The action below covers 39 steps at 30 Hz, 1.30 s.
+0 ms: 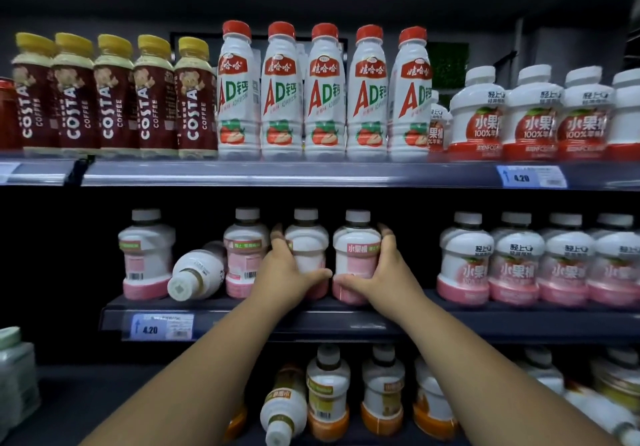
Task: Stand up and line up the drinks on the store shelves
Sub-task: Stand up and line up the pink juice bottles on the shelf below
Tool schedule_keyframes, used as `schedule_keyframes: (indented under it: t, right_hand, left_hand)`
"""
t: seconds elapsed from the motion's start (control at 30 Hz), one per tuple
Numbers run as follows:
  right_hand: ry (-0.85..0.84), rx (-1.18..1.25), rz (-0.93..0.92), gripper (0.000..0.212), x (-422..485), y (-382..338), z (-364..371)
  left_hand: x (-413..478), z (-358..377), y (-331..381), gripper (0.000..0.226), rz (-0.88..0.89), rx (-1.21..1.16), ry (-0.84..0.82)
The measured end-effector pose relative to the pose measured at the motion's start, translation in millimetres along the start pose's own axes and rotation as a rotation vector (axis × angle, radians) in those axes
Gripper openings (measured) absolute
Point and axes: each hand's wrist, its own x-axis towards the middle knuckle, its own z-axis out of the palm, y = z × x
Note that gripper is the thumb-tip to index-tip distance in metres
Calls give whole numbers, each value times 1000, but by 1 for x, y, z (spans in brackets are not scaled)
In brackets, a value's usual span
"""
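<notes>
At the middle shelf's point(450, 321) front edge, the left hand point(287, 272) clasps one pink bottle point(308, 237) and the right hand point(384, 272) the neighbouring bottle point(356, 255); likely full, stiff and slick, so best gripped at the waist.

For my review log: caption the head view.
Left hand grips left pink bottle, right hand grips right pink bottle, middle shelf; tipped bottle nearby.

Toppled bottle point(197, 274) between upright bottles point(145, 255)
</notes>
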Motion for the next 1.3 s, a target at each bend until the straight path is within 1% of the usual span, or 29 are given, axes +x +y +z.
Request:
schedule_keyframes:
  t: [0.07,0.1,0.17,0.27,0.3,0.37,0.47,0.53,0.6,0.63,0.7,0.77,0.83,0.87,0.93,0.97,1.07,1.17,1.23,1.3]
  right_hand:
    - [-38,37,-1,119,-1,3,0]
    - [-64,42,-6,117,-2,4,0]
    - [-77,21,-27,118,-5,3,0]
    - [4,-90,-54,126,-8,0,3]
    - [9,-97,-55,128,-8,-1,4]
    - [-39,-49,-37,127,-9,-1,3]
    - [-95,44,7,128,-7,1,-2]
    - [-65,49,39,132,-7,2,-3]
    - [-36,30,54,138,-8,0,-3]
    - [-48,42,57,139,-8,0,-4]
    - [-122,94,80,132,-7,1,-6]
    - [-195,139,112,124,-3,5,-9]
    - [-218,196,146,127,-1,7,-12]
    - [-213,219,160,131,-1,8,-12]
    - [-187,239,168,136,-1,10,-11]
    - [-174,237,159,135,-2,9,-11]
    - [-175,225,91,130,-8,4,-11]
    - [-182,159,48,119,-13,4,-11]
    - [-134,125,15,119,-15,3,-10]
    - [-75,71,-8,121,-16,1,-10]
  left_hand:
    - [1,-1,-5,103,-32,-93,-11]
    - [0,-3,-7,99,-28,-131,-25]
    - [-1,-4,-8,106,14,-154,-52]
    - [-3,-3,-5,121,42,-101,-22]
    - [-3,-2,-5,121,35,-90,-2]
    - [-2,-2,-7,117,28,-123,11]
    - [-1,-6,-14,108,25,-208,-62]
    - [-1,-8,-14,106,36,-204,-97]
    - [-2,-7,-11,107,35,-164,-87]
    - [-2,-6,-10,106,34,-149,-73]
    - [-2,-5,-12,97,28,-171,-61]
    - [0,-7,-15,88,11,-230,-96]
    - [2,-9,-19,80,-21,-267,-159]
    - [1,-10,-19,80,-28,-277,-188]
    - [1,-11,-19,93,-34,-289,-203]
    - [0,-10,-19,97,-23,-279,-192]
    - [-3,-12,-19,98,-5,-261,-163]
    - [-5,-13,-17,109,41,-264,-177]
    - [-8,-12,-15,112,99,-247,-173]
    - [-11,-11,-11,117,151,-199,-134]
